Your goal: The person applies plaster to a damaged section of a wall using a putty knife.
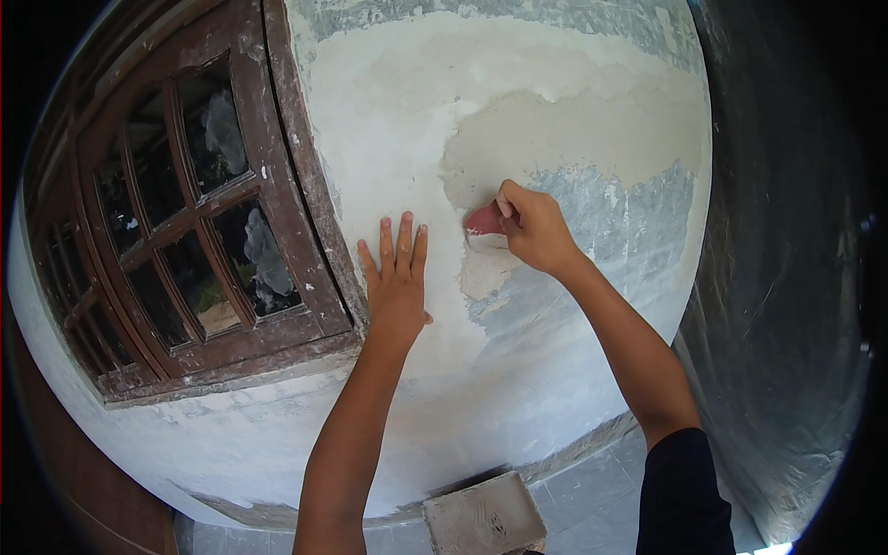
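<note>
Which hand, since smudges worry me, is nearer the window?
Left: the left hand is just right of the window; the right hand is farther right, holding a red scraper.

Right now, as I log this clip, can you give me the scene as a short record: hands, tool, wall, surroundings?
Left hand: open, laid on the wall, right of the window
Right hand: closed on the red scraper
Tool: red scraper at the wall, pale paste along its lower edge
Wall: whitish coating, a beige patch and bare-looking bluish-grey areas
Window: brown wood frame, several panes, left side
Below: paste-smeared tray near the lower edge
Far right: dark sheet
</note>
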`<move>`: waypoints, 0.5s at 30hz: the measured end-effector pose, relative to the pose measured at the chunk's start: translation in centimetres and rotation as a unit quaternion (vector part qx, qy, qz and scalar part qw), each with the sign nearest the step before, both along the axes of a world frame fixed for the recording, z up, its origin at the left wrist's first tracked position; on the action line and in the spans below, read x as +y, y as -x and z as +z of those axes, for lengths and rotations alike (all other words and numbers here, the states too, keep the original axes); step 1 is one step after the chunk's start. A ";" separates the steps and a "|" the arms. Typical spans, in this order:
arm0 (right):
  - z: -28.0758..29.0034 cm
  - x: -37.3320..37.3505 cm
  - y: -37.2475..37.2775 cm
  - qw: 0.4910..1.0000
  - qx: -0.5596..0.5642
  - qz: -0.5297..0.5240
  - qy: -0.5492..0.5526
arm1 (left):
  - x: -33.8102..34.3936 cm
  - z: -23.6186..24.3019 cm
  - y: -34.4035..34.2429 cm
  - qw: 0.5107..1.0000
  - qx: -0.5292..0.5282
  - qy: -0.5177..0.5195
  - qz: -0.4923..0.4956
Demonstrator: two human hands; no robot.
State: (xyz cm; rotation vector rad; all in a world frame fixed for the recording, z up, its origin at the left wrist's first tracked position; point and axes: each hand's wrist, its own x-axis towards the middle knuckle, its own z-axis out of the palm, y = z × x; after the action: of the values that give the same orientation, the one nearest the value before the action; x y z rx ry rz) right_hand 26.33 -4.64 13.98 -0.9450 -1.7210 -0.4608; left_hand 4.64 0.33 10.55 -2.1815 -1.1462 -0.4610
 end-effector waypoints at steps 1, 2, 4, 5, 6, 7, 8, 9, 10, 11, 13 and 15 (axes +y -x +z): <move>0.5 -0.4 -0.3 0.998 0.063 -0.003 -0.031 | 0.0 0.1 -0.1 1.000 0.002 0.004 0.000; 1.0 -1.1 -0.3 0.996 0.083 -0.017 -0.024 | 0.0 0.0 0.0 1.000 0.001 0.005 0.002; 0.5 -1.3 0.3 0.999 0.036 0.011 0.022 | 0.1 -0.1 0.2 1.000 0.001 -0.007 0.000; 0.0 -1.5 0.5 0.997 -0.010 0.036 0.068 | 0.1 -0.1 0.2 1.000 0.000 -0.007 0.000; -1.0 -1.2 1.0 0.993 -0.058 0.029 0.097 | 0.1 -0.2 0.3 1.000 0.001 -0.005 0.004; -2.1 -0.5 1.4 0.990 -0.097 0.050 0.093 | 0.2 -0.3 0.3 1.000 0.003 -0.004 0.008; -2.5 -0.3 1.8 0.990 -0.095 0.045 0.095 | 0.2 -0.2 0.2 1.000 0.002 -0.005 0.005; -2.7 -0.2 2.0 0.990 -0.092 0.040 0.097 | 0.1 -0.2 0.2 1.000 0.001 -0.001 0.005; -2.3 -0.1 1.7 0.990 -0.092 0.038 0.095 | 0.1 -0.1 0.1 1.000 -0.001 0.003 0.006; -1.3 -0.2 1.4 0.998 -0.042 0.018 0.053 | 0.1 -0.1 0.2 1.000 -0.001 0.001 0.006; 0.5 -0.6 0.4 0.998 0.057 0.011 -0.013 | 0.0 -0.1 0.0 1.000 -0.004 -0.004 -0.002; 1.7 -1.2 -0.2 0.998 0.066 0.008 -0.015 | -0.1 -0.1 0.0 1.000 -0.002 -0.007 0.000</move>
State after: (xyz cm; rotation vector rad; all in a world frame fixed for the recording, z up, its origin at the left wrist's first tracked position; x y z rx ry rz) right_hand 26.50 -5.87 15.72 -0.9186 -1.5973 -0.4032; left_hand 4.64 0.22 10.49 -2.1700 -1.1417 -0.4718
